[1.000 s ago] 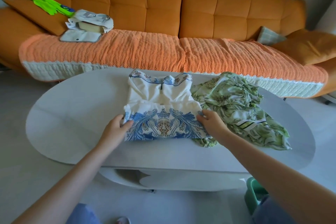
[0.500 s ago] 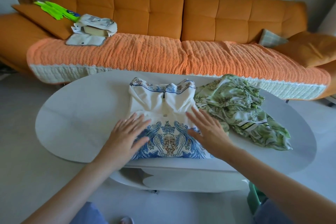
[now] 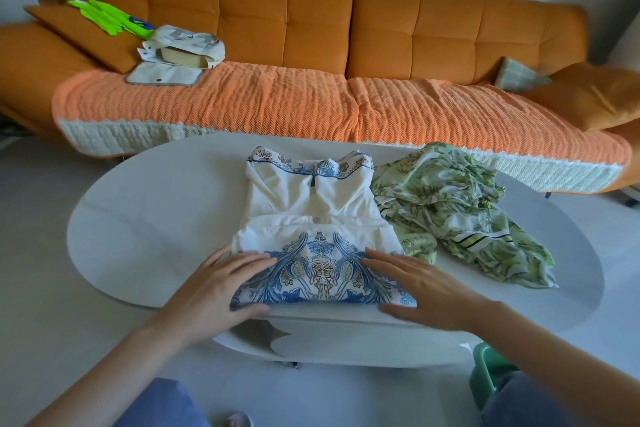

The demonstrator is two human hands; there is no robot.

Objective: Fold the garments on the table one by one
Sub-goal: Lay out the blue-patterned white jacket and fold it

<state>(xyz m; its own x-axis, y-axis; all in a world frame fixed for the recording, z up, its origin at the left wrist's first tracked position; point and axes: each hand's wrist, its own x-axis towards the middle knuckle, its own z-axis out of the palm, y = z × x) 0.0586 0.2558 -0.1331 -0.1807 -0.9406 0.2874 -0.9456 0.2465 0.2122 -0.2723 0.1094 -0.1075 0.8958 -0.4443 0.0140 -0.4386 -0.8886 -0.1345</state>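
A white garment with a blue ornamental print point(image 3: 313, 218) lies partly folded in the middle of the oval white table point(image 3: 145, 218), its printed lower part turned up over the white part. My left hand point(image 3: 221, 288) rests flat on its near left edge, fingers straight. On the near right edge lies my right hand point(image 3: 422, 284), also flat with fingers straight. A crumpled green leaf-print garment point(image 3: 460, 215) sits to the right, touching the white one.
An orange sofa point(image 3: 311, 28) with an orange knitted cover point(image 3: 277, 104) runs behind the table. On its left seat lie a pale bag with a box point(image 3: 180, 52) and a bright green item point(image 3: 107, 15). A green bin point(image 3: 488, 371) stands below the table at right.
A second ago both hands pinched the folded edge of the white garment. They then let go and spread flat, and have slid back to the near corners of the fold.
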